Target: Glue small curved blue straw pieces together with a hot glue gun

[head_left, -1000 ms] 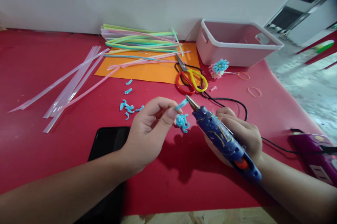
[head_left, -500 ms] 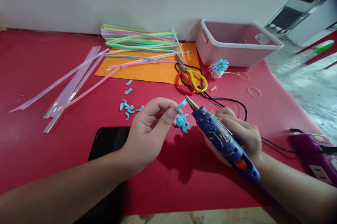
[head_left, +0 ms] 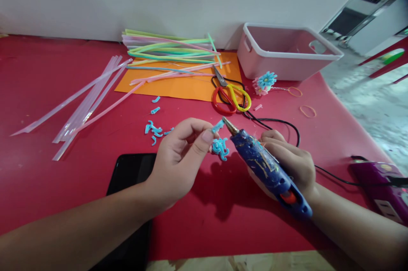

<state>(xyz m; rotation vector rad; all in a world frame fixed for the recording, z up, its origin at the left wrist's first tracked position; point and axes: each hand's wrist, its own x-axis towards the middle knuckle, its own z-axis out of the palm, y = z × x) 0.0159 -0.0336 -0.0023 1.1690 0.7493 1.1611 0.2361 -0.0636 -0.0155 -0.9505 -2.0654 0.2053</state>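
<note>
Between thumb and forefinger, my left hand [head_left: 181, 160] pinches a short piece of light-blue pipe cleaner [head_left: 218, 126]. A curly blue pipe-cleaner cluster [head_left: 220, 148] shows just below those fingertips; whether the same hand holds it I cannot tell. My right hand [head_left: 291, 160] is wrapped round a dark-blue hot glue gun [head_left: 264, 162], tilted with its metal nozzle at the free end of the blue piece. Several loose blue pieces [head_left: 154, 128] lie on the red table left of my left hand.
Red-and-yellow scissors [head_left: 231, 97] and bundled pipe cleaners [head_left: 172, 50] lie on orange paper [head_left: 197, 89]. Clear glue sticks [head_left: 91, 101] are at left, a black phone [head_left: 130, 173] under my left forearm. A pink basket [head_left: 280, 60], pipe-cleaner flowers [head_left: 266, 80], black cord [head_left: 288, 122] and purple power box [head_left: 372, 179] are at right.
The glue gun has shifted slightly left, its nozzle moving back along the end of the blue piece. My left hand has hardly moved.
</note>
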